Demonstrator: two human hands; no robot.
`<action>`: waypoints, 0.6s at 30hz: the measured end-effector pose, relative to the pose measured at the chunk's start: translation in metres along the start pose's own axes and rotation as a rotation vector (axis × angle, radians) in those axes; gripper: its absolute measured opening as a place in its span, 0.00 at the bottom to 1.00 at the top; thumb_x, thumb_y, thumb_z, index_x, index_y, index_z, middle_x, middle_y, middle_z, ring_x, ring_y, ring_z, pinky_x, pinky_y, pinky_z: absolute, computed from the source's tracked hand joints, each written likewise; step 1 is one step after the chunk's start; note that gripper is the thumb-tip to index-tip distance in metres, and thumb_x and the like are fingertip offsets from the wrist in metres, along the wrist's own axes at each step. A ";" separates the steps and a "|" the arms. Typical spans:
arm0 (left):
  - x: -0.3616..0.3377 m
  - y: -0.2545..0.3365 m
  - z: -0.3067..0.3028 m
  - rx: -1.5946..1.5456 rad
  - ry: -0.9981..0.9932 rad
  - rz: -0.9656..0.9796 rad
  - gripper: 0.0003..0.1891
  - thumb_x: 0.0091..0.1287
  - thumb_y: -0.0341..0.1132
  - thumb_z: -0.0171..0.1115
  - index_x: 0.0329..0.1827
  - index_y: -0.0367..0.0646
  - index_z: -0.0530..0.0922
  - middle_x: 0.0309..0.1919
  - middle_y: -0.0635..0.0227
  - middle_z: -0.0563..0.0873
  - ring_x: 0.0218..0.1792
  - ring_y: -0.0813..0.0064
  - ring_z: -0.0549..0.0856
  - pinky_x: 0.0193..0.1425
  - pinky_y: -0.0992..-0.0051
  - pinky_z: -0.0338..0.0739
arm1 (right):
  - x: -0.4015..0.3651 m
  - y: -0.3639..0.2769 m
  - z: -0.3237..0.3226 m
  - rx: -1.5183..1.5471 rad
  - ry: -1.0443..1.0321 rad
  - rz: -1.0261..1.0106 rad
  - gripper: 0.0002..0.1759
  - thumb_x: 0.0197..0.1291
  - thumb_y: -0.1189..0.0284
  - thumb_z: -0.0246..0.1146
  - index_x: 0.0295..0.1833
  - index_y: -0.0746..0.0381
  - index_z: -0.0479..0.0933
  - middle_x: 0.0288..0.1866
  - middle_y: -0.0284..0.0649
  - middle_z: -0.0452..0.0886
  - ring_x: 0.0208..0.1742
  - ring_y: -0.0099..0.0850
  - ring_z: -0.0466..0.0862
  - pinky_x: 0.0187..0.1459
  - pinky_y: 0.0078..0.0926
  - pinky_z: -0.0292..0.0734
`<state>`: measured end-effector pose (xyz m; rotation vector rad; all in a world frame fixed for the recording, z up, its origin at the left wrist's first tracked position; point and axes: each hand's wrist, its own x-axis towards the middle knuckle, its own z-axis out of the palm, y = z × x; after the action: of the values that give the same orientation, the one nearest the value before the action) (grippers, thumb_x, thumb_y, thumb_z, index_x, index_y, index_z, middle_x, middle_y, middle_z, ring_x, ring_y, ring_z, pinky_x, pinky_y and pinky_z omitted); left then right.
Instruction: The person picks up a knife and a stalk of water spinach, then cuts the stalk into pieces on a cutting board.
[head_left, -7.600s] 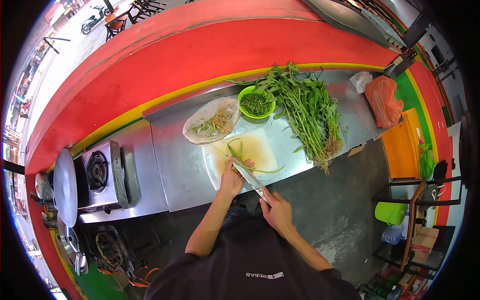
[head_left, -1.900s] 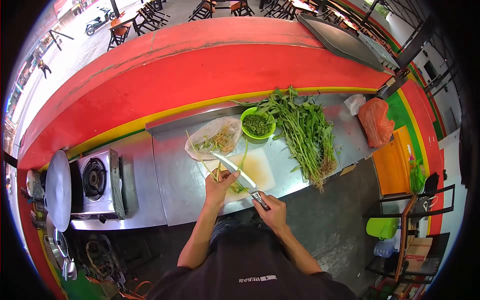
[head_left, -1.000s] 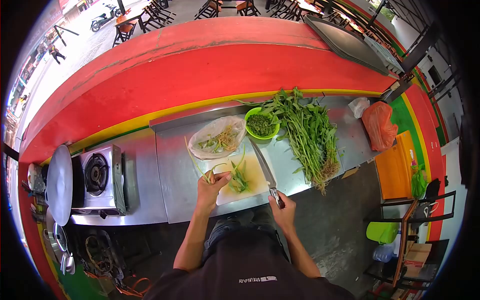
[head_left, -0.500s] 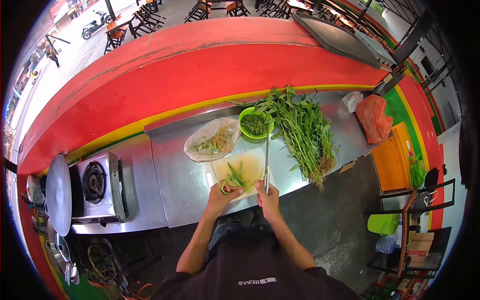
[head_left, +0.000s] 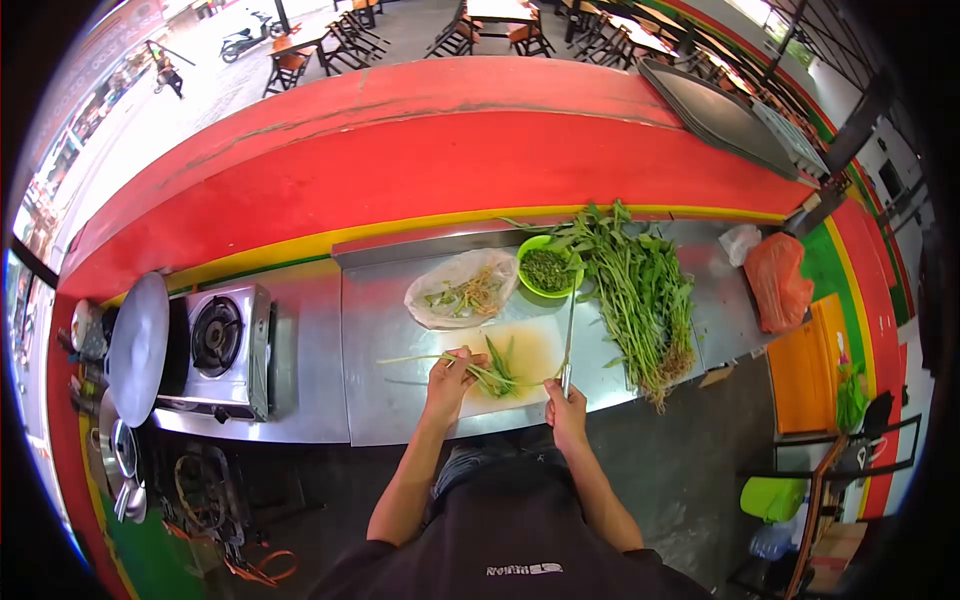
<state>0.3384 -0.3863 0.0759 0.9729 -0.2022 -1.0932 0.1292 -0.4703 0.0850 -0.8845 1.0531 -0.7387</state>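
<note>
My left hand [head_left: 449, 384] pinches a long pale green vegetable stem [head_left: 412, 358] over the near left part of the cutting board [head_left: 538, 343]. The stem runs sideways past my fingers, its right end close to my right hand [head_left: 567, 413]. That hand is closed round the handle of a knife [head_left: 571, 335], whose blade points away from me. Cut green leaves [head_left: 500, 365] lie on the board between my hands. Beyond the board stand a green bowl [head_left: 523, 252] of chopped greens and a clear plastic bag [head_left: 425, 305] with roots and stem scraps.
A large bunch of leafy greens [head_left: 635, 290] with roots lies right of the board on the steel counter [head_left: 385, 410]. At the left are a gas stove [head_left: 240, 350] and a wok [head_left: 138, 345]. An orange-red plastic bag [head_left: 776, 283] sits at the far right. A red wall [head_left: 400, 170] borders the back.
The stem in my left hand has swung from upright to nearly level across the board. My hands are slightly farther apart. The whole view has shifted, with the counter now lower and farther right.
</note>
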 end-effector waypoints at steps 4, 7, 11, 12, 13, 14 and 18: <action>0.003 0.012 0.012 0.059 0.095 0.005 0.17 0.81 0.46 0.52 0.54 0.38 0.73 0.50 0.52 0.87 0.51 0.62 0.88 0.60 0.63 0.83 | 0.012 -0.001 -0.017 0.038 -0.047 0.095 0.11 0.66 0.67 0.70 0.41 0.57 0.74 0.16 0.23 0.63 0.13 0.15 0.62 0.15 0.17 0.53; 0.007 0.007 0.015 0.100 0.120 0.046 0.20 0.81 0.48 0.52 0.55 0.36 0.72 0.50 0.52 0.87 0.51 0.60 0.89 0.59 0.61 0.84 | 0.029 0.001 -0.033 0.027 -0.104 0.141 0.11 0.66 0.67 0.70 0.40 0.56 0.74 0.16 0.23 0.63 0.13 0.15 0.62 0.15 0.18 0.53; 0.011 -0.011 0.015 0.195 0.143 0.044 0.21 0.81 0.49 0.51 0.55 0.35 0.72 0.52 0.49 0.87 0.49 0.57 0.91 0.51 0.67 0.86 | 0.052 0.006 -0.051 0.018 -0.146 0.194 0.10 0.66 0.68 0.70 0.38 0.56 0.74 0.16 0.23 0.63 0.13 0.16 0.61 0.17 0.19 0.52; 0.012 -0.017 0.014 0.243 0.171 0.025 0.22 0.81 0.50 0.51 0.56 0.35 0.72 0.52 0.49 0.87 0.48 0.58 0.91 0.48 0.69 0.86 | 0.058 0.008 -0.054 0.036 -0.144 0.224 0.11 0.65 0.68 0.70 0.36 0.55 0.73 0.16 0.23 0.63 0.13 0.16 0.60 0.17 0.19 0.52; 0.014 -0.025 0.011 0.293 0.198 0.007 0.23 0.81 0.51 0.51 0.56 0.35 0.72 0.52 0.49 0.87 0.48 0.58 0.91 0.45 0.72 0.86 | 0.063 0.012 -0.059 0.043 -0.146 0.222 0.11 0.65 0.68 0.70 0.36 0.55 0.73 0.16 0.23 0.63 0.13 0.16 0.60 0.17 0.19 0.52; 0.017 -0.033 0.008 0.280 0.223 0.004 0.23 0.81 0.51 0.52 0.57 0.36 0.71 0.51 0.51 0.88 0.47 0.60 0.91 0.43 0.73 0.84 | 0.068 0.017 -0.065 0.060 -0.148 0.255 0.12 0.65 0.68 0.70 0.35 0.54 0.72 0.16 0.23 0.63 0.13 0.16 0.60 0.17 0.20 0.52; 0.033 -0.056 -0.004 0.284 0.339 -0.071 0.19 0.80 0.46 0.52 0.60 0.38 0.71 0.52 0.53 0.88 0.43 0.65 0.90 0.45 0.70 0.84 | 0.080 0.024 -0.082 0.041 -0.143 0.309 0.15 0.63 0.67 0.72 0.34 0.53 0.70 0.18 0.23 0.62 0.14 0.17 0.60 0.17 0.20 0.53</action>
<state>0.3207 -0.4174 0.0216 1.4125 -0.0461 -0.9615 0.0807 -0.5477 0.0119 -0.7074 1.0141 -0.4299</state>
